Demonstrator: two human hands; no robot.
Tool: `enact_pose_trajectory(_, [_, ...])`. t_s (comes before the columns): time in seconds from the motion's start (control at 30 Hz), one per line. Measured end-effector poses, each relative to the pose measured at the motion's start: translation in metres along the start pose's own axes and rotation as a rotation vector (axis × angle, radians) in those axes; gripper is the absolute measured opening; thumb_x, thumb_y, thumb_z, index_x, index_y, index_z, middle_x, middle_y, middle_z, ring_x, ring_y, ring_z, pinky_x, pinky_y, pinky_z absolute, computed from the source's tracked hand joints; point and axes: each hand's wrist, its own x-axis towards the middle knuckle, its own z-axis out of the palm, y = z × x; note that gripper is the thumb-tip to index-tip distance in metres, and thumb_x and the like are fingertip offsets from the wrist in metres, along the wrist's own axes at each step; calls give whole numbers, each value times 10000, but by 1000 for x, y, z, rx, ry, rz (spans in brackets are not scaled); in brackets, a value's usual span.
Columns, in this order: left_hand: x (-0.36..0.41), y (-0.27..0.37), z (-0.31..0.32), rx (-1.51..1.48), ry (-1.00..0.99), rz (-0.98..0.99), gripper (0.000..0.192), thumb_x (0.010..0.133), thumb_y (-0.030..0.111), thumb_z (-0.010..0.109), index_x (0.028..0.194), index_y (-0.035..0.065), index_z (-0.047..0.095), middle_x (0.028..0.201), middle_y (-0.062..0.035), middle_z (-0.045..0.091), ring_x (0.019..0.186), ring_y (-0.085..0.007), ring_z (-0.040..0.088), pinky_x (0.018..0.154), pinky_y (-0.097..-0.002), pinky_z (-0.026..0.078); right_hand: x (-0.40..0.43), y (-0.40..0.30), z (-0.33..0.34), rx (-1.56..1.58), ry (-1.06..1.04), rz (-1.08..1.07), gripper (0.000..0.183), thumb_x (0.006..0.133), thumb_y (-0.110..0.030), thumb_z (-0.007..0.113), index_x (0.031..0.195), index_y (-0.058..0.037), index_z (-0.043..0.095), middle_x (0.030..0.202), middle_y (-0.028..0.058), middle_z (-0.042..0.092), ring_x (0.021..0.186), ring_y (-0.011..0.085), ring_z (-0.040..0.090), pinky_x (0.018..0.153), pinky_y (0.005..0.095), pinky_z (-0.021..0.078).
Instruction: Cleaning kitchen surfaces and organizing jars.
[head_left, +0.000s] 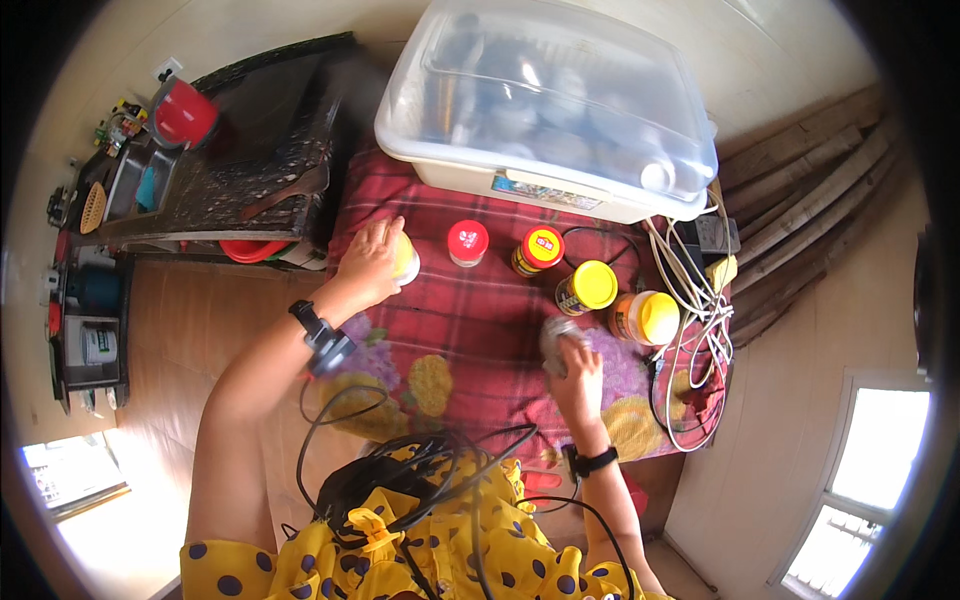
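Observation:
My left hand (373, 259) is closed around a small jar (407, 261) with a yellow top, at the left side of the cloth-covered table. In my right hand (579, 375) is a crumpled greyish cloth (559, 346), blurred, above the front part of the table. To the right of the held jar stand a clear jar with a red lid (468, 241), a jar with a red and yellow lid (539, 250), a yellow-lidded jar (588, 288) and an orange-yellow jar with a yellow lid (646, 317). All of these lids are on.
A large translucent plastic storage box (555, 112) covers the table's back. White cables (694, 300) lie coiled along the right edge of the plaid tablecloth (480, 322). Black cables (450, 457) hang before my body. On the left, a dark counter (255, 157) holds a wooden spatula (289, 191).

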Motion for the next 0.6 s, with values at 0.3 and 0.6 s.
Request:
enact_pose_trajectory(0.3, [11,13,3,-64,12,-89,1013,611,143,890,1473,36,369,1382,-206,466,1286,-429,459,1093,-463,429,-78,-45,71,103,-349,-303,396,785,-221,729,1164,-119,675,1187,96,646,1164,294,590,991,460,453])
enact_pose_trajectory(0.6, [-7,27,-11,-64,89,-55,859,607,115,846,1373,78,457,1221,-190,502,1142,-423,510,978,-498,499,-41,12,-31,218,14,129,305,729,-72,734,1031,-37,712,1029,204,720,933,396,680,842,499,529])
